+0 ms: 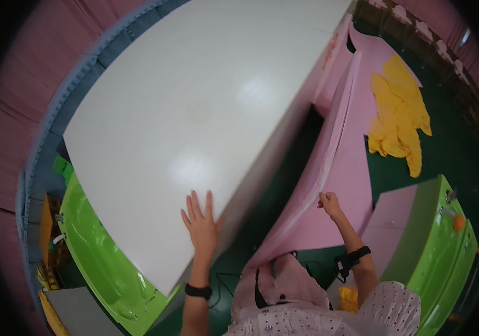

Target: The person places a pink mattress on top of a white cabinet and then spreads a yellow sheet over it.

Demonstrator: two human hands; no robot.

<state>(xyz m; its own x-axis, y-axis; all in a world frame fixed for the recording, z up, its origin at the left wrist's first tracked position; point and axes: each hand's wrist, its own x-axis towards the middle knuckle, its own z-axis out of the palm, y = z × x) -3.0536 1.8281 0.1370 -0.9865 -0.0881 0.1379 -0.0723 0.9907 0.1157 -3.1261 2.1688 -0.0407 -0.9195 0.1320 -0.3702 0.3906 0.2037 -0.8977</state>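
Note:
My left hand (200,229) rests with spread fingers on the near right edge of a large white board or tabletop (180,105). To its right, my right hand (329,204) is closed on the seamed edge of a pink fabric cover (327,168). The cover spreads to the right of the white surface, partly raised in a long ridge, with a dark gap between the two. A yellow cloth (399,117) lies crumpled beyond the cover, partly over it. Both wrists wear black bands.
A green tub (92,235) stands under the board's left corner, and another green tub (424,248) stands at the right. An orange crate (50,227) is at far left. Thin black cables (222,281) lie on the green floor near me. Pink curtains (8,126) hang around the edge.

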